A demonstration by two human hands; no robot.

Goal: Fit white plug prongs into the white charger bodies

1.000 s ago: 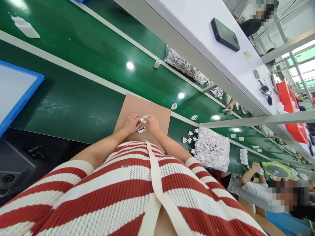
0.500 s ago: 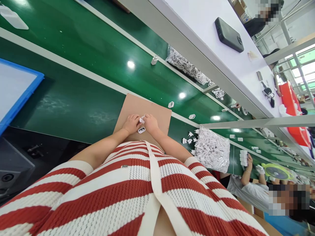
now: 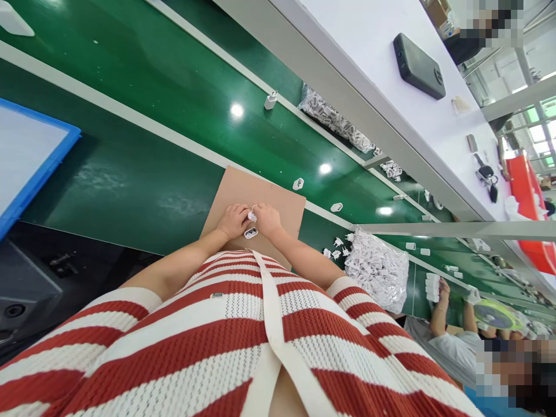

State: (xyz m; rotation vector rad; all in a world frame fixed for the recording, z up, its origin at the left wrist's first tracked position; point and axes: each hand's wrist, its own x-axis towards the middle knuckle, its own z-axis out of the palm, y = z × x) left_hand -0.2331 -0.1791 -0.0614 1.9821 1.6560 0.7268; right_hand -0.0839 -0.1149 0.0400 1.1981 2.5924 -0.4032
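Observation:
Both my hands meet over a brown cardboard sheet (image 3: 243, 188) on the green bench. My left hand (image 3: 233, 220) and my right hand (image 3: 266, 220) are closed together on one small white plug part (image 3: 252, 216) held between the fingertips. A second small white part with a dark window (image 3: 251, 233) lies on the cardboard just below my hands, touching neither. My red-and-white striped top fills the lower view.
A clear bag full of white plug parts (image 3: 376, 269) sits to my right, with loose ones (image 3: 336, 249) beside it. Single white parts (image 3: 297, 184) ride the green conveyor (image 3: 182, 98). A blue tray (image 3: 30, 156) is at left. Another worker's hands (image 3: 443, 286) are further right.
My hands have drawn slightly closer over the white part; it now shows less between the fingers. The parts on the conveyor have drifted left.

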